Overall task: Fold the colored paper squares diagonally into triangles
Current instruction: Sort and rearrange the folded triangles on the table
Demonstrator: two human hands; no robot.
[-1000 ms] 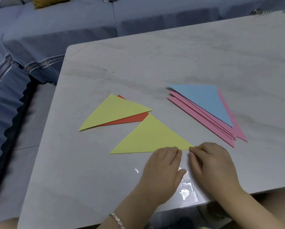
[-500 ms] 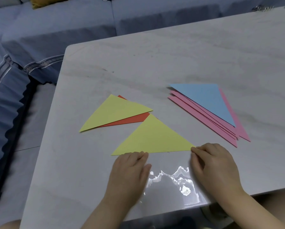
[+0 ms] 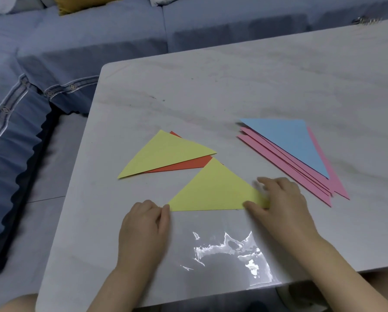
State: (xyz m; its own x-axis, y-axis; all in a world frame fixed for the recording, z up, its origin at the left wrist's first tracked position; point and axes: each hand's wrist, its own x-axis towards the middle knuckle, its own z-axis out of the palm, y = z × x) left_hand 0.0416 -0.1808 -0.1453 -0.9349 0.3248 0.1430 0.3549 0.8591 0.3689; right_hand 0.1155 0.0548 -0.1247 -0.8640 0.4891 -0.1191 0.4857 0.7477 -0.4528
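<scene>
A yellow paper triangle lies flat near the table's front edge, its long fold edge towards me. My left hand rests on the table with its fingertips touching the triangle's left corner. My right hand covers the right corner, thumb at the fold edge and blurred fingers above it, pinching the paper. Behind it, a second yellow triangle lies on top of an orange triangle.
A blue triangle tops a stack of pink triangles to the right, close to my right hand. The grey marble table has a rounded far-left corner. A blue sofa runs behind and to the left.
My left hand slid left along the fold edge from the right corner to the left corner. My right hand moved up onto the right corner and took hold of it.
</scene>
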